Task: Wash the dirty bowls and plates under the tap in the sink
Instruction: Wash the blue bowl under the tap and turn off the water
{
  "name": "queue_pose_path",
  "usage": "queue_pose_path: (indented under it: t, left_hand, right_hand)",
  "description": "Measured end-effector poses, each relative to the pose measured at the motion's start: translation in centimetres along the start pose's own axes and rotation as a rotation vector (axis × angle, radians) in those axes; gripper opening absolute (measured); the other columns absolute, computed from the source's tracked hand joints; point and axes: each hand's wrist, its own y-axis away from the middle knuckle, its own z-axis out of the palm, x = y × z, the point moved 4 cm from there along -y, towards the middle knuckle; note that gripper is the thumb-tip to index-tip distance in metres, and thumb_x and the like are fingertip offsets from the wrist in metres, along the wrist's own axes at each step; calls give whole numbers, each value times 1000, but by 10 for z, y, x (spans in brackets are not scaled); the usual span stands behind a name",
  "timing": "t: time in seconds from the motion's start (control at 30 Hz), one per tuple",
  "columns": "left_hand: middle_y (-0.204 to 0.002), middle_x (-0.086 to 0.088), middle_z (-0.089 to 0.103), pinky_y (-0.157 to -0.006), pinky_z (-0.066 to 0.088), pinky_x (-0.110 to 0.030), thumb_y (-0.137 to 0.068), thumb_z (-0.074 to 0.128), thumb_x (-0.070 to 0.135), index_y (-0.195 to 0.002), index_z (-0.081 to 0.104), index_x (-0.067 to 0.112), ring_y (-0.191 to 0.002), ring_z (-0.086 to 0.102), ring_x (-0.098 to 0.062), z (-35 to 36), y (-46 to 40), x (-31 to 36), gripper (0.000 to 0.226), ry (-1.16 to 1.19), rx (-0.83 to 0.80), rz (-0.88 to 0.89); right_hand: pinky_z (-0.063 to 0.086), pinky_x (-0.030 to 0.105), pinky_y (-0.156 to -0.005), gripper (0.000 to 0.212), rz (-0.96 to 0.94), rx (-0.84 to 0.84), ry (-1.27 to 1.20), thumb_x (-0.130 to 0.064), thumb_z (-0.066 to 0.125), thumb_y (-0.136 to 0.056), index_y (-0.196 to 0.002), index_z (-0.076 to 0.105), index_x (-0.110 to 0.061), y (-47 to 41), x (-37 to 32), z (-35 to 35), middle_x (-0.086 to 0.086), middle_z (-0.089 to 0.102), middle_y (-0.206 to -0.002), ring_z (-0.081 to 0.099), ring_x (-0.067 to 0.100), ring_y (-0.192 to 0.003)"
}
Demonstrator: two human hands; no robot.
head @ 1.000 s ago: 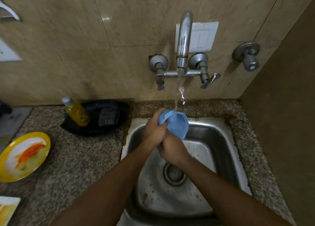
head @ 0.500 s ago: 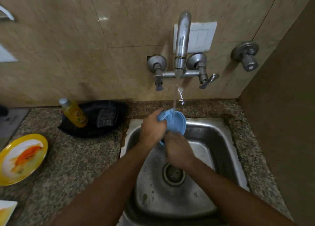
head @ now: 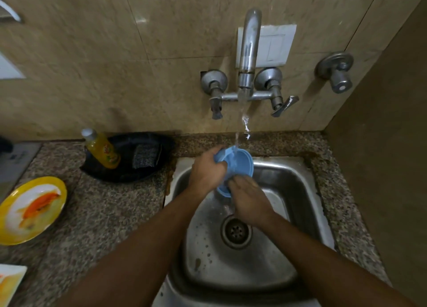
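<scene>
A small blue bowl [head: 240, 165] is tilted under the running tap [head: 248, 50], over the steel sink [head: 298, 191]. My left hand [head: 206, 170] grips the bowl's left rim. My right hand [head: 250, 199] lies against the bowl's lower side, fingers laid flat on it. Water falls onto the bowl's upper rim. On the counter at left lies a yellow plate [head: 31, 210] smeared with orange sauce. A white plate [head: 9, 283] with orange stains shows at the bottom left corner.
A yellow soap bottle [head: 102, 149] and a scrub pad [head: 146, 156] sit in a black tray [head: 129, 172] left of the sink. A second valve [head: 336, 73] sticks out of the wall at right. A brown side wall [head: 381, 168] closes the right.
My right hand has slid down and right along the bowl's underside. My left hand keeps its grip while the bowl stays under the stream.
</scene>
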Motion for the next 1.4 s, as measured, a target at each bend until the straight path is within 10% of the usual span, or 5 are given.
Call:
queue_pose_path:
  t: [0.17,0.6,0.97,1.23,1.4]
  left_hand:
    - [-103,5,72,-73,50,-29,-80,53,17,-118,67,35,-88,63,-17,-5,-5,6,44,-65,40,23]
    - [-109,3,73,-88,54,-35,-75,58,29,-117,67,38,-97,67,-21,-2,-10,1,44,-238,-142,45]
    - [-135,-6,57,-105,45,-38,-79,60,42,-142,47,32,-119,57,-24,9,3,-23,65,-103,-77,31]
    - [-111,7,71,-77,50,-22,-78,64,16,-119,69,32,-96,64,-14,-13,-12,-4,45,-185,-93,44]
    - [-99,2,75,-85,57,-35,-73,62,24,-107,73,34,-91,69,-20,-9,-13,10,38,-251,-102,80]
  right_hand:
    - [42,32,-100,55,-1,-76,-366,-11,61,-73,-127,54,-11,-4,-39,2,9,58,-123,54,23,-112]
    - [45,45,-105,38,-117,-19,207,-23,56,-73,-109,65,-16,9,2,3,4,66,-103,63,23,-101]
    - [52,26,-80,19,510,39,-1119,-4,51,-96,-112,61,-4,-25,-50,9,9,66,-100,62,15,-93]
    - [44,43,-99,37,-125,-32,17,-17,57,-83,-118,62,-7,5,-16,19,13,62,-114,55,30,-107]
    - [47,43,-99,51,-29,-105,-233,-6,59,-73,-124,56,-1,2,-45,18,19,62,-116,59,34,-105]
